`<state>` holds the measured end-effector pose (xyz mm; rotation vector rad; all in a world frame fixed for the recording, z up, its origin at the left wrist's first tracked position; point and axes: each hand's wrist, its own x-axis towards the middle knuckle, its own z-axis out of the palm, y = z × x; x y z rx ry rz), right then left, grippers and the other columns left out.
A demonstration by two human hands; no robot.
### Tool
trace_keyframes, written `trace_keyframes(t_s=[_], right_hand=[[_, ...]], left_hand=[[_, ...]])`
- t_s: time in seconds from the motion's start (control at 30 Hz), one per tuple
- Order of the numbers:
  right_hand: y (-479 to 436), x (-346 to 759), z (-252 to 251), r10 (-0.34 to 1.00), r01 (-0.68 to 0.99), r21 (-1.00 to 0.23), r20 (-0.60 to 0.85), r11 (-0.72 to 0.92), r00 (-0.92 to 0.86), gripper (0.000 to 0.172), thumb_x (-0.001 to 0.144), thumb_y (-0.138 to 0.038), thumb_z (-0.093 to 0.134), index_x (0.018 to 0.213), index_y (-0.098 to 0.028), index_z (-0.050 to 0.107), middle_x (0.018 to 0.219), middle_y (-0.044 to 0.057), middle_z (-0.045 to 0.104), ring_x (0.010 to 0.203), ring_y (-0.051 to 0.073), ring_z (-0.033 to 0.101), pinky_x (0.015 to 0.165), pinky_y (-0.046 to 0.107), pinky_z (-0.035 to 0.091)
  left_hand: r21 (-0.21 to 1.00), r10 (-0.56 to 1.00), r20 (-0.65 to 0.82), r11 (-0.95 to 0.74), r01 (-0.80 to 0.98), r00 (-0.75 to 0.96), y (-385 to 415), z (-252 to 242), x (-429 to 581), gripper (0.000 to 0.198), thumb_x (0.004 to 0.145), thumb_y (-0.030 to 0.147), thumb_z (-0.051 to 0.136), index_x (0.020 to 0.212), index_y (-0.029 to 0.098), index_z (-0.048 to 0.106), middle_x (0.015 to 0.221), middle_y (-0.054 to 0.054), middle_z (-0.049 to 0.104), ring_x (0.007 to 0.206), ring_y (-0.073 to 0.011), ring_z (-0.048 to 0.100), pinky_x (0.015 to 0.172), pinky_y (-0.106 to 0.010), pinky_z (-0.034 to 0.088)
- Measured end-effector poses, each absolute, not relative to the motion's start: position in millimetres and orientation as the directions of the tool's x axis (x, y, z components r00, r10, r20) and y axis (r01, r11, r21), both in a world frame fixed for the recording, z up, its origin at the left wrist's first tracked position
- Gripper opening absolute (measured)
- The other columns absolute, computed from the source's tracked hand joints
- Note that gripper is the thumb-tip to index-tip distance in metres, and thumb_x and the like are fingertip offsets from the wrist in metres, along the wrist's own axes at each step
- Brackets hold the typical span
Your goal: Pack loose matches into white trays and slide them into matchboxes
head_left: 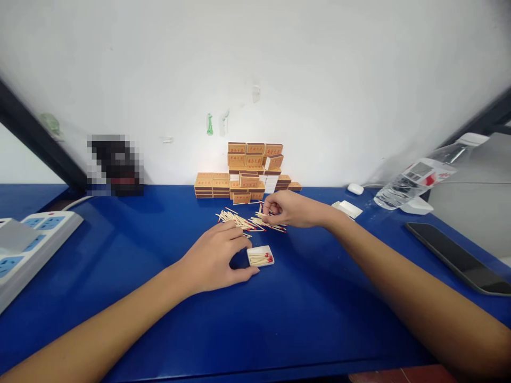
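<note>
matches [249, 221] lie loose on the blue table [319, 298], close to the stacked matchboxes [247, 173]; left hand [215, 260] steadies the open tray [260, 256], thumb and finger flanking it; right hand [289, 208] pinches matches off the pile, fingers pressed together.

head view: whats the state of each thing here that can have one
matchbox tray: open, partly filled, red heads to the right
loose matches: scattered in a heap
matchboxes: shut, stacked
left hand: curled, thumb touching the matchbox tray
right hand: pinching loose matches at the heap
phone: lying flat, screen dark
water bottle: lying over, not upright
</note>
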<state>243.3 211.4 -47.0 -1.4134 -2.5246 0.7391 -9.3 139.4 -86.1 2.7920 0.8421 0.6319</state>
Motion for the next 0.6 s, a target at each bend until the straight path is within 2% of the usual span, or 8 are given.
trace_keyframes(t_s=[0.1,0.27,0.43,0.53,0.6], right_hand=[[201.5,246.6,-46.3,0.827,0.697,-0.561,-0.035,0.448,-0.56,0.023,0.089,-0.041,0.07,0.086,-0.019,0.064,0.068,-0.002,0.058,0.061,0.013,0.047,0.057,0.028,0.033],[173.1,243.7,-39.6,0.79,0.637,-0.567,0.041,0.523,-0.612,0.02,0.09,-0.039,0.07,0.085,-0.02,0.063,0.073,-0.003,0.055,0.065,0.013,0.045,0.06,0.028,0.032],[149.0,229.7,-39.5,0.737,0.643,-0.531,-0.049,0.553,-0.674,0.011,0.088,-0.026,0.072,0.086,-0.02,0.064,0.084,0.0,0.061,0.073,0.014,0.051,0.065,0.028,0.036],[142.4,223.3,-41.7,0.729,0.683,-0.477,-0.119,0.553,-0.674,0.011,0.087,-0.02,0.073,0.088,-0.019,0.062,0.087,0.001,0.063,0.072,0.015,0.052,0.065,0.028,0.036],[141.2,226.0,-42.2,0.733,0.686,-0.462,-0.106,0.563,-0.672,0.012,0.089,-0.022,0.073,0.09,-0.019,0.062,0.088,0.001,0.063,0.072,0.014,0.051,0.065,0.028,0.036]], left_hand=[[0.279,0.576,0.357,-0.817,0.504,0.735,140.9,-86.7,-8.8,0.03,0.09,0.044,0.075,0.106,0.018,0.073,0.091,-0.005,0.07,0.094,-0.0255,0.064,0.09,-0.043,0.052],[0.288,0.599,0.354,-0.801,0.526,0.718,143.5,-86.2,-8.4,0.03,0.089,0.044,0.077,0.105,0.019,0.072,0.095,-0.005,0.071,0.093,-0.0247,0.063,0.088,-0.042,0.051],[0.266,0.579,0.351,-0.815,0.515,0.736,143.6,-84.3,-7.5,0.03,0.09,0.048,0.076,0.095,0.018,0.069,0.086,-0.003,0.067,0.091,-0.0249,0.061,0.085,-0.04,0.05],[0.264,0.567,0.353,-0.824,0.502,0.744,143.6,-82.1,-8.8,0.033,0.09,0.05,0.076,0.096,0.018,0.068,0.086,-0.003,0.067,0.089,-0.0242,0.061,0.083,-0.039,0.05],[0.267,0.564,0.343,-0.825,0.498,0.751,143.7,-80.3,-10.3,0.035,0.089,0.052,0.076,0.097,0.018,0.067,0.086,-0.003,0.066,0.088,-0.0236,0.06,0.081,-0.039,0.049]])
